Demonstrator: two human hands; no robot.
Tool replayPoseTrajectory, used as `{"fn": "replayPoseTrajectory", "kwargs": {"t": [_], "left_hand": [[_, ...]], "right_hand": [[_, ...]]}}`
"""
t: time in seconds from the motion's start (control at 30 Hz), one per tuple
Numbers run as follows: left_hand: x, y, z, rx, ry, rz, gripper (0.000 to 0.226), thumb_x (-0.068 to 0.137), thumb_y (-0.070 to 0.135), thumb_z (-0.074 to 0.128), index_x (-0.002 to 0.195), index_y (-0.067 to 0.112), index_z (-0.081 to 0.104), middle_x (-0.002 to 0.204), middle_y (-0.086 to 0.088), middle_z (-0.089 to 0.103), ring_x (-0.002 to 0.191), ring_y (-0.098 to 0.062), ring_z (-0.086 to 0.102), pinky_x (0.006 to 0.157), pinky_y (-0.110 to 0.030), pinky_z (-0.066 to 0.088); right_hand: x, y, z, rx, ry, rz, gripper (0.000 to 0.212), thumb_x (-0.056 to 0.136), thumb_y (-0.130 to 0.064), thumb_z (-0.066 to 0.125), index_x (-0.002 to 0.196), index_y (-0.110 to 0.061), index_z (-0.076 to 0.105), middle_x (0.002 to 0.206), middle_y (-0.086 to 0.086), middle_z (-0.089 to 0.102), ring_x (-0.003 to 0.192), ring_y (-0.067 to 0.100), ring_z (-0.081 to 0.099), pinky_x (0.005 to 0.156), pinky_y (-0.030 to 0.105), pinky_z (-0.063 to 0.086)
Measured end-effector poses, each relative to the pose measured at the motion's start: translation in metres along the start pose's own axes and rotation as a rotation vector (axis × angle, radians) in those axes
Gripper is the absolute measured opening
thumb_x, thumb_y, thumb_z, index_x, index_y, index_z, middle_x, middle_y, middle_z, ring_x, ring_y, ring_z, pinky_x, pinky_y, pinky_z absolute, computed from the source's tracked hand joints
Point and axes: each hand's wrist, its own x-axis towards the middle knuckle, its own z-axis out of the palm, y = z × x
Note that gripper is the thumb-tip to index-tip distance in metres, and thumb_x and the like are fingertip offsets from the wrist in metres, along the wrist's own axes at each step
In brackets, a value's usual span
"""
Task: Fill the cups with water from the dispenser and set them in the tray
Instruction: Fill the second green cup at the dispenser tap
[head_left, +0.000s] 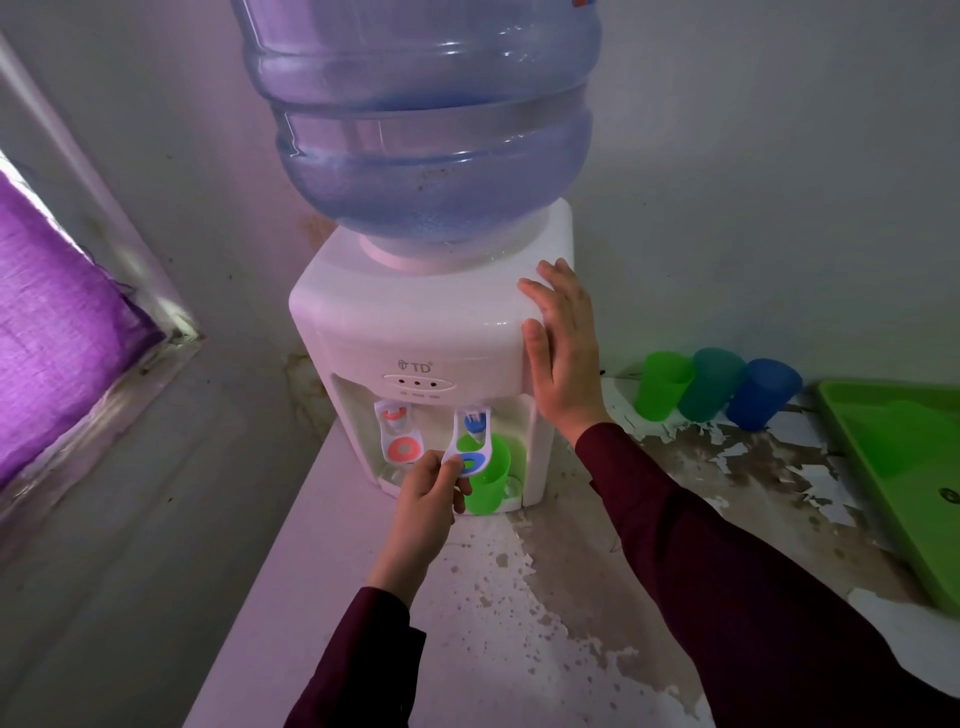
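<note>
A white tabletop water dispenser (415, 322) carries a big blue bottle (431, 119). A green cup (491, 480) stands in its bay under the blue tap. My left hand (434, 486) pinches the blue tap lever (470, 449) just in front of that cup. My right hand (563, 343) lies flat with spread fingers against the dispenser's right upper corner. Three empty cups stand by the wall to the right: a green cup (662, 384), a teal cup (709, 384) and a blue cup (761, 392). The green tray (883, 457) lies at the far right.
A red tap lever (397, 436) hangs left of the blue one. The counter (545, 597) has peeling, stained paint and ends at a left edge beside the dispenser. A purple curtain (57, 322) covers a window on the left wall.
</note>
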Motion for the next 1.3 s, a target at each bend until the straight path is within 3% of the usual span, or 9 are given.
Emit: {"fn": "replayPoseTrajectory", "kwargs": {"t": [0.27, 0.57, 1.3], "left_hand": [[-0.0019, 0.0002, 0.0012, 0.011, 0.008, 0.006, 0.028, 0.099, 0.018, 0.040, 0.100, -0.007, 0.053, 0.068, -0.002, 0.054, 0.052, -0.010, 0.046, 0.048, -0.020, 0.037], [-0.0022, 0.0009, 0.0031, 0.007, 0.017, 0.002, 0.026, 0.099, 0.017, 0.040, 0.099, -0.005, 0.054, 0.068, -0.003, 0.053, 0.052, -0.011, 0.044, 0.047, -0.019, 0.036], [0.0001, -0.0064, 0.0022, -0.007, -0.001, 0.012, 0.025, 0.099, 0.019, 0.041, 0.098, -0.003, 0.054, 0.068, -0.002, 0.054, 0.051, -0.008, 0.046, 0.048, -0.020, 0.037]], "right_hand": [[-0.0005, 0.0015, 0.0010, 0.002, 0.009, -0.002, 0.054, 0.102, -0.040, 0.025, 0.123, -0.001, 0.057, 0.138, 0.019, 0.049, 0.138, 0.031, 0.033, 0.115, 0.041, 0.030], [-0.0005, 0.0016, 0.0000, 0.002, 0.004, -0.001, 0.054, 0.102, -0.039, 0.026, 0.123, -0.001, 0.057, 0.138, 0.020, 0.048, 0.138, 0.031, 0.033, 0.116, 0.036, 0.027], [-0.0004, 0.0025, -0.0008, 0.004, -0.004, -0.007, 0.053, 0.101, -0.039, 0.027, 0.124, -0.001, 0.056, 0.138, 0.019, 0.048, 0.139, 0.031, 0.033, 0.117, 0.036, 0.028]]}}
